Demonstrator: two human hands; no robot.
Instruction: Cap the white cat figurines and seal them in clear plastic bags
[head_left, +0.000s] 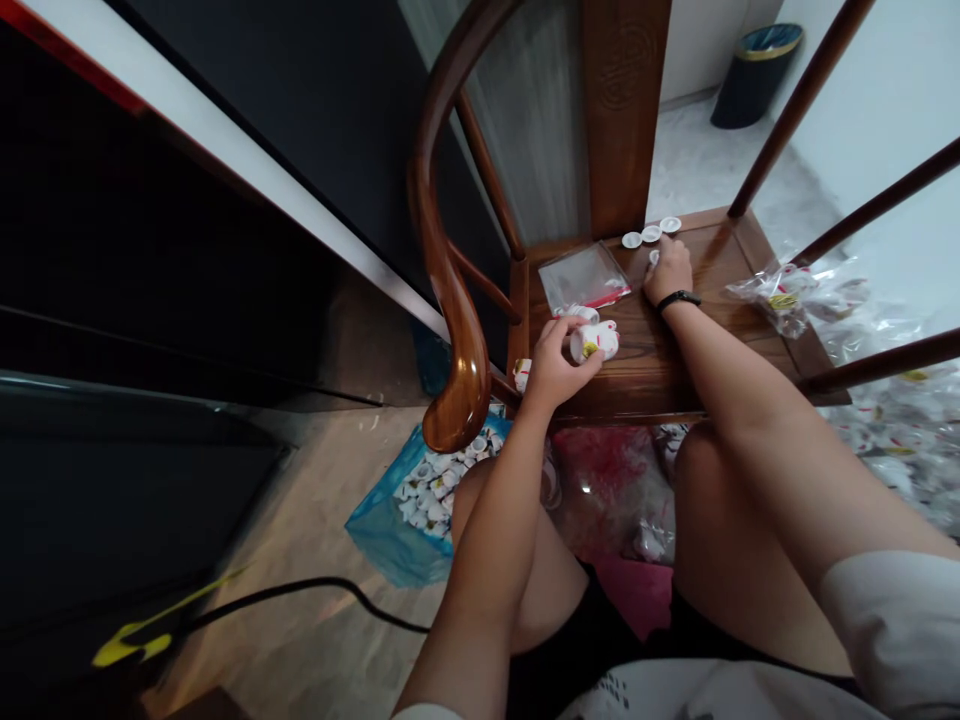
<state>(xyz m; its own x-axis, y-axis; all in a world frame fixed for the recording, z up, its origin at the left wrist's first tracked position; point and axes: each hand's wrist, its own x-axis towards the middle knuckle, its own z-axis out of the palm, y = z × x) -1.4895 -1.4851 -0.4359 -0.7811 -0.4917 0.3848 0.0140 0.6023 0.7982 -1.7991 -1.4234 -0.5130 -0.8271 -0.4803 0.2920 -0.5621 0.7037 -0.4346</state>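
Observation:
On the wooden chair seat (637, 375), my left hand (559, 365) is closed around a small white cat figurine (600, 342) with red and yellow markings, lying on its side. Another white piece (583, 314) lies just behind it. A further white figurine (523, 374) shows at the seat's left edge, partly behind my wrist. Toward the back of the seat, my right hand (671, 272) has its fingers closed on a small round white cap (655, 258). Three similar white caps (651, 234) lie in a row just beyond those fingers. A clear zip bag (583, 278) with a red strip lies between my hands.
Bagged figurines (795, 295) lie at the seat's right, with a large heap of them (900, 430) beyond. A blue bag (397, 560) of loose white figurines stands on the floor at left. The curved wooden armrest (457, 400) rises beside my left arm. A dark bin (754, 80) stands behind.

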